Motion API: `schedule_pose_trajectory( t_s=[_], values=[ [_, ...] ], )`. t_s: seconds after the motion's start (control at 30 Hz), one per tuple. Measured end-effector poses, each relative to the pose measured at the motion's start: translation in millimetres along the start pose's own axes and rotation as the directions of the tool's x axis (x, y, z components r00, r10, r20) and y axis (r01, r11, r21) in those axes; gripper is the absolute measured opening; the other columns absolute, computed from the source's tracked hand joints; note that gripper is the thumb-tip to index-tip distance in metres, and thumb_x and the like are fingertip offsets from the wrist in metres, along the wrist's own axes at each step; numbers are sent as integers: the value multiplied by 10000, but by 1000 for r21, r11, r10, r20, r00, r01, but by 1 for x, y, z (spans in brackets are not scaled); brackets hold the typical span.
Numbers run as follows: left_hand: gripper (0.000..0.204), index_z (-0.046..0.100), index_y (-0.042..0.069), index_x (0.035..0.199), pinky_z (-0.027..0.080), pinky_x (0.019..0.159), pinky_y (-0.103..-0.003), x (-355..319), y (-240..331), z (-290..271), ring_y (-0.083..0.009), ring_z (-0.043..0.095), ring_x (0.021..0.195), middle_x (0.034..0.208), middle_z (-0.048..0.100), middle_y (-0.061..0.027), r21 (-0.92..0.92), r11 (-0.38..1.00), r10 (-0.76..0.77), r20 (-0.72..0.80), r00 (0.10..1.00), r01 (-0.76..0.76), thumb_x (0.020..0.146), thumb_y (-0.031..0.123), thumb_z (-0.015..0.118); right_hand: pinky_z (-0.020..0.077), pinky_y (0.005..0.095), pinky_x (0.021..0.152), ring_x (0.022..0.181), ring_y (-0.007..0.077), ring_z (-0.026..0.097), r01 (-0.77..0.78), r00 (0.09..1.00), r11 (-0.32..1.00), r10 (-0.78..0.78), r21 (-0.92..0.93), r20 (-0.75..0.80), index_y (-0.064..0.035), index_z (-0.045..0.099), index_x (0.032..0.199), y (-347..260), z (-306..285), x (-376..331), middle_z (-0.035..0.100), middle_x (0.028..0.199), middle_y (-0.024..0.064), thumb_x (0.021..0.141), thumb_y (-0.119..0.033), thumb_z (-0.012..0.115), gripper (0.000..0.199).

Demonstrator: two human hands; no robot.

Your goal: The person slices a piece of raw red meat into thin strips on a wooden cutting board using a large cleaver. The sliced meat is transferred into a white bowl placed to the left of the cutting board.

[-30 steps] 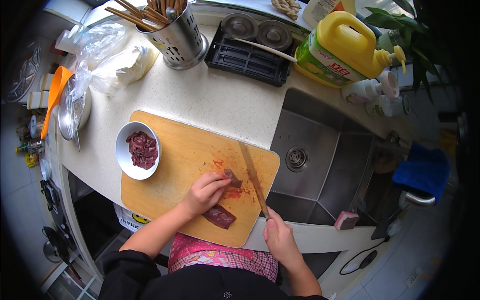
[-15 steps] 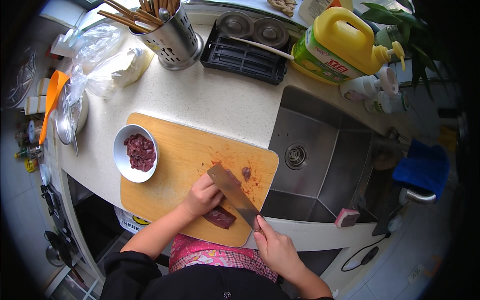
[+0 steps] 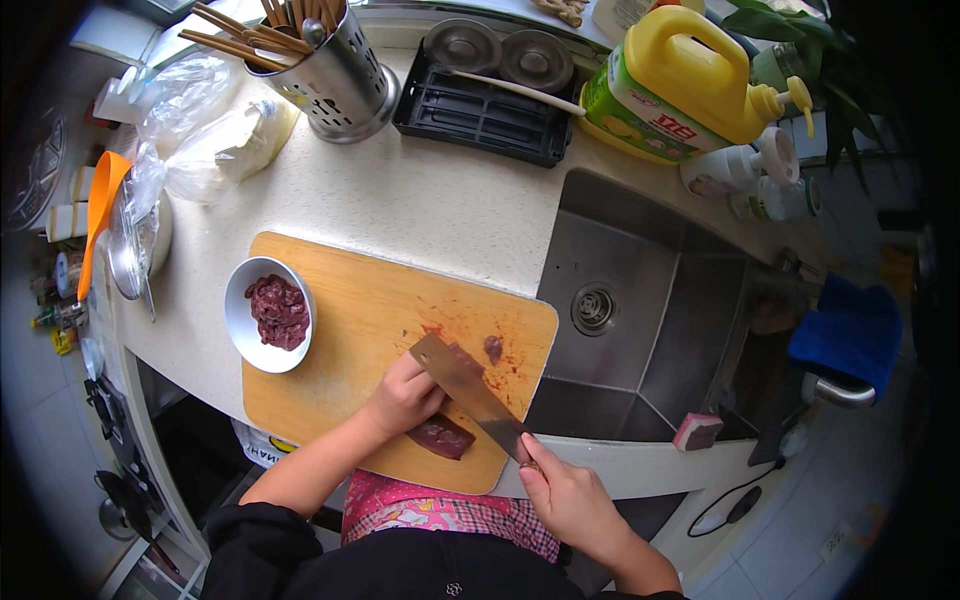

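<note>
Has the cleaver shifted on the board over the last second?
Yes. The cleaver has swung from lying edge-on near the sink side to lying flat, toward the left hand.

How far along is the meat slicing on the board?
Done: a white bowl already holds cut meat. In hand: the left hand pins a dark meat piece while the right hand holds the cleaver over it. Left: that piece and a small scrap on the cutting board.

A matt wooden cutting board (image 3: 370,330), a shiny steel cleaver (image 3: 470,392), a glossy white bowl (image 3: 250,325), perhaps ceramic, on speckled stone-like counter (image 3: 420,210).
</note>
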State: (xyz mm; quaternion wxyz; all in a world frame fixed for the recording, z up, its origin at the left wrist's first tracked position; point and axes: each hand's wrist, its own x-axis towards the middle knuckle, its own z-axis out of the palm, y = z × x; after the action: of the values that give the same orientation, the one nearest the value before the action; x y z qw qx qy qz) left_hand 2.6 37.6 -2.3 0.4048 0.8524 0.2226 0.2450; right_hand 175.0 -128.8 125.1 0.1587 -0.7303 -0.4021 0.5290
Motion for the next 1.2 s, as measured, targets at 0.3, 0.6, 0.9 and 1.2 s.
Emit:
schedule_pose_trajectory(
  t_s=[0.3, 0.6, 0.9, 1.2],
  values=[
    [302, 671, -6, 952, 521, 789, -382, 8, 3, -2, -323, 633, 894, 978, 646, -137, -33, 999, -5, 4, 1000, 5, 671, -113, 644, 520, 456, 539, 621, 386, 646, 100, 994, 990, -104, -99, -30, 26, 518, 1221, 12, -4, 7, 659, 740, 190, 937, -268, 565, 412],
    [202, 665, -16, 846, 526, 756, -381, -2, -5, 4, -328, 629, 863, 909, 633, -149, 34, 997, -63, -35, 997, 64, 660, -95, 662, 537, 447, 660, 754, 408, 654, 98, 994, 992, -101, 78, 35, 19, 506, 1218, 13, -17, 27, 666, 840, 214, 952, -229, 538, 365],
    [207, 663, -11, 825, 530, 720, -381, 0, -1, 6, -309, 635, 825, 915, 636, -141, 44, 997, -61, -38, 997, 63, 634, -91, 647, 541, 457, 683, 790, 419, 649, 249, 966, 967, -244, 56, -83, -8, 516, 1232, -4, 13, 85, 655, 874, 248, 957, -236, 527, 357],
    [192, 652, -19, 833, 528, 753, -384, -1, 1, 3, -328, 627, 862, 906, 625, -147, 78, 997, 16, -12, 1000, -15, 647, -63, 667, 534, 467, 663, 792, 425, 646, 194, 974, 974, -177, 119, -142, 2, 523, 1225, 7, 27, 59, 659, 855, 240, 961, -260, 520, 372]
  ],
)
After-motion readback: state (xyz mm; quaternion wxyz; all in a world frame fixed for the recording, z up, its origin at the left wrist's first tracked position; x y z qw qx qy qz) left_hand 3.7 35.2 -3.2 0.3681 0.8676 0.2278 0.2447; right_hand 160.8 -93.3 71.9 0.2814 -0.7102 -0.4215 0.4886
